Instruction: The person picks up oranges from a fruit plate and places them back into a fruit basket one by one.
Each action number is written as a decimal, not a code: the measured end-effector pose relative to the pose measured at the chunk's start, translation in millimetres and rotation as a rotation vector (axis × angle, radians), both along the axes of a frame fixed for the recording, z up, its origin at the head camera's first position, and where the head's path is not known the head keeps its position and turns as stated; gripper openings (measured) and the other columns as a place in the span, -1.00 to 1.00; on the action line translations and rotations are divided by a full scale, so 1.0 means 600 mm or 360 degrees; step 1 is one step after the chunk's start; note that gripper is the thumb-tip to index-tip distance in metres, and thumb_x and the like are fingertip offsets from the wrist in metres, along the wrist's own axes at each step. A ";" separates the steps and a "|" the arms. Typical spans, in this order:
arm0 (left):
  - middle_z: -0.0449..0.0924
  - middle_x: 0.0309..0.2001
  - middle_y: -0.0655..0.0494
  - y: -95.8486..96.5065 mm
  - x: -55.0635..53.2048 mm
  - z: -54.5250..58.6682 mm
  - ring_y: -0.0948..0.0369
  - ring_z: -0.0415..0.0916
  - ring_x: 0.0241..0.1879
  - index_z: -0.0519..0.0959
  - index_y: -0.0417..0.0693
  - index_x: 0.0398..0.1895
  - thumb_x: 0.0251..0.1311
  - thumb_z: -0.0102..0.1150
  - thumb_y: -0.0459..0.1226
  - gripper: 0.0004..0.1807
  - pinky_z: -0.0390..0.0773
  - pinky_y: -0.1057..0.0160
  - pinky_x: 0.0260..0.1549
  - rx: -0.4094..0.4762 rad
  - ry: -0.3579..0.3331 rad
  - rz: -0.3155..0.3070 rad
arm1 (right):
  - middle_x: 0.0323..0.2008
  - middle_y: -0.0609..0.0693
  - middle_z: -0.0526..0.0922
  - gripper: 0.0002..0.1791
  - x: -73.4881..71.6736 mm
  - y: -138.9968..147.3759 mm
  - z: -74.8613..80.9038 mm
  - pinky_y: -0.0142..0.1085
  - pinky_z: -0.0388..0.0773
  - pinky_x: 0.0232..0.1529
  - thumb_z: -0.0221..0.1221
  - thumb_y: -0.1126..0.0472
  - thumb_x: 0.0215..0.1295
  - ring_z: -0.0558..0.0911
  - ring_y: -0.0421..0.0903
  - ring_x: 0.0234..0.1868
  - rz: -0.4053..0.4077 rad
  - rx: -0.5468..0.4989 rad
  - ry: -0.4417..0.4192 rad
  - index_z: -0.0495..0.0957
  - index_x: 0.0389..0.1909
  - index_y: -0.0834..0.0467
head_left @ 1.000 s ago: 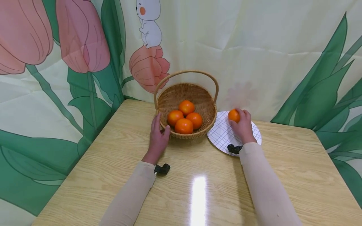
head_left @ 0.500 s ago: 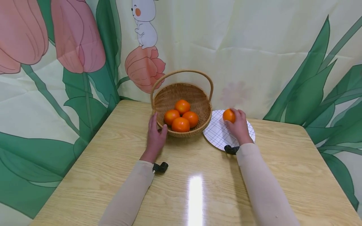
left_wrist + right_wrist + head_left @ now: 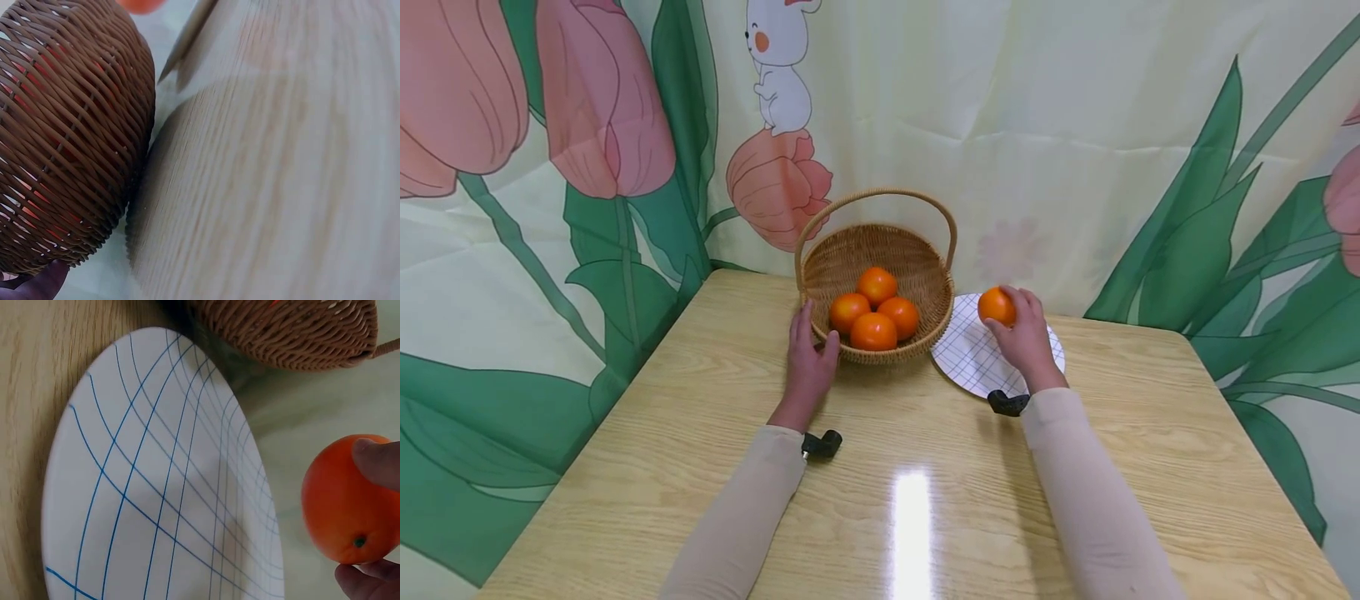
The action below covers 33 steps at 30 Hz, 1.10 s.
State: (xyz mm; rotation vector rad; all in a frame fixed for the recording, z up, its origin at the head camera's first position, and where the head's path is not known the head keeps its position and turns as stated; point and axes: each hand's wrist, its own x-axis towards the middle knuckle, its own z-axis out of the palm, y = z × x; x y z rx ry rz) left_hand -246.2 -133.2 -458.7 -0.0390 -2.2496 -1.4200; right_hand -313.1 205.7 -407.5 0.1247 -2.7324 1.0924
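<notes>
My right hand (image 3: 1027, 340) grips an orange (image 3: 996, 306) between thumb and fingers, over the far part of a white plate (image 3: 973, 367) with blue crossing lines. A small green stem end shows on this orange in the right wrist view, where the plate's rim lies apart from it. At the left, a wicker basket (image 3: 917, 258) with a tall handle holds several more oranges (image 3: 874, 332). My left hand (image 3: 809, 367) rests against its front left side, fingers extended and thumb near the rim. Only a bit of this hand shows beside the weave in the left wrist view.
Both things stand near the back edge of a pale wooden table (image 3: 865, 517). Behind it hangs a cloth (image 3: 1075, 167) printed with tulips, leaves and a white rabbit. The basket handle (image 3: 880, 192) arches up at the plate's left. Small black wrist cameras (image 3: 822, 444) sit at both cuffs.
The head view has shifted a little, sliding the scene left. My right hand has lifted the orange slightly and moved it a little nearer the basket. My left hand stays at the basket.
</notes>
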 end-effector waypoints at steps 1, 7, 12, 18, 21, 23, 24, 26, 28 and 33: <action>-0.01 0.50 -0.07 0.000 0.000 -0.001 -0.10 0.10 0.43 0.00 0.07 0.53 0.32 0.00 -0.09 -0.25 0.31 -0.17 0.27 0.0001 0.0000 0.0001 | 0.47 0.21 0.02 -0.27 0.003 -0.001 0.002 0.26 0.29 0.25 0.22 0.10 0.31 0.29 0.38 0.28 0.0007 0.0000 0.0012 0.16 0.46 -0.07; 0.00 0.49 -0.09 -0.002 0.000 -0.002 -0.08 0.08 0.44 0.01 0.00 0.52 0.33 0.00 -0.09 -0.25 0.19 -0.16 0.35 -0.0004 0.0016 0.0001 | 0.46 0.23 0.04 -0.28 0.018 -0.006 0.007 0.25 0.31 0.24 0.22 0.10 0.30 0.30 0.38 0.28 0.0039 0.0016 0.0074 0.18 0.45 -0.04; -0.01 0.49 -0.10 -0.002 0.002 -0.001 -0.09 0.08 0.44 0.00 0.00 0.53 0.33 -0.01 -0.08 -0.25 0.16 -0.15 0.37 0.0006 -0.0007 -0.0004 | 0.44 0.21 0.08 -0.28 0.029 -0.011 0.013 0.25 0.31 0.24 0.24 0.09 0.29 0.32 0.37 0.28 0.0050 0.0040 0.0131 0.20 0.43 -0.05; -0.02 0.50 -0.12 0.001 0.006 0.004 -0.12 0.08 0.44 0.00 0.02 0.53 0.33 -0.02 -0.07 -0.25 0.18 -0.19 0.35 0.0024 -0.0035 -0.0011 | 0.44 0.21 0.10 -0.29 0.042 -0.018 0.026 0.25 0.31 0.24 0.26 0.08 0.27 0.32 0.37 0.30 0.0076 0.0048 0.0214 0.23 0.41 -0.03; -0.01 0.49 -0.11 0.000 0.004 0.002 -0.10 0.09 0.43 0.01 0.01 0.53 0.33 -0.01 -0.08 -0.26 0.22 -0.17 0.33 0.0021 -0.0029 -0.0006 | 0.43 0.22 0.12 -0.30 0.048 -0.023 0.031 0.25 0.30 0.25 0.26 0.08 0.26 0.33 0.36 0.30 0.0096 0.0041 0.0253 0.24 0.40 -0.02; 0.01 0.48 -0.10 0.000 0.003 0.001 -0.09 0.11 0.42 0.01 0.00 0.52 0.33 0.00 -0.09 -0.26 0.23 -0.15 0.33 0.0024 -0.0018 -0.0002 | 0.43 0.21 0.12 -0.30 0.051 -0.026 0.035 0.24 0.30 0.25 0.26 0.07 0.26 0.33 0.35 0.30 0.0106 0.0036 0.0269 0.24 0.40 -0.03; 0.01 0.48 -0.10 0.000 0.003 0.001 -0.08 0.10 0.43 0.01 0.00 0.52 0.33 0.00 -0.09 -0.26 0.23 -0.14 0.33 0.0026 -0.0014 -0.0006 | 0.43 0.21 0.12 -0.30 0.053 -0.028 0.037 0.25 0.30 0.25 0.26 0.07 0.26 0.33 0.34 0.30 0.0112 0.0032 0.0275 0.24 0.40 -0.04; 0.00 0.48 -0.10 0.000 0.003 0.001 -0.07 0.09 0.43 0.01 -0.01 0.52 0.33 0.00 -0.09 -0.26 0.21 -0.14 0.35 0.0029 -0.0009 -0.0014 | 0.44 0.20 0.12 -0.30 0.057 -0.031 0.042 0.24 0.30 0.25 0.26 0.07 0.27 0.34 0.34 0.30 0.0120 0.0027 0.0286 0.24 0.40 -0.05; 0.00 0.49 -0.09 0.000 0.003 0.001 -0.07 0.08 0.44 0.01 -0.01 0.52 0.33 0.00 -0.09 -0.26 0.18 -0.14 0.36 0.0028 -0.0014 -0.0017 | 0.44 0.19 0.11 -0.30 0.061 -0.034 0.047 0.24 0.30 0.25 0.25 0.06 0.27 0.34 0.32 0.30 0.0128 0.0018 0.0292 0.23 0.41 -0.06; -0.01 0.49 -0.09 -0.001 0.003 0.001 -0.09 0.08 0.44 0.00 0.03 0.53 0.34 -0.01 -0.08 -0.26 0.16 -0.16 0.37 0.0017 -0.0037 -0.0008 | 0.44 0.18 0.13 -0.30 0.068 -0.043 0.058 0.22 0.30 0.26 0.27 0.07 0.26 0.34 0.31 0.30 0.0142 0.0009 0.0335 0.24 0.40 -0.07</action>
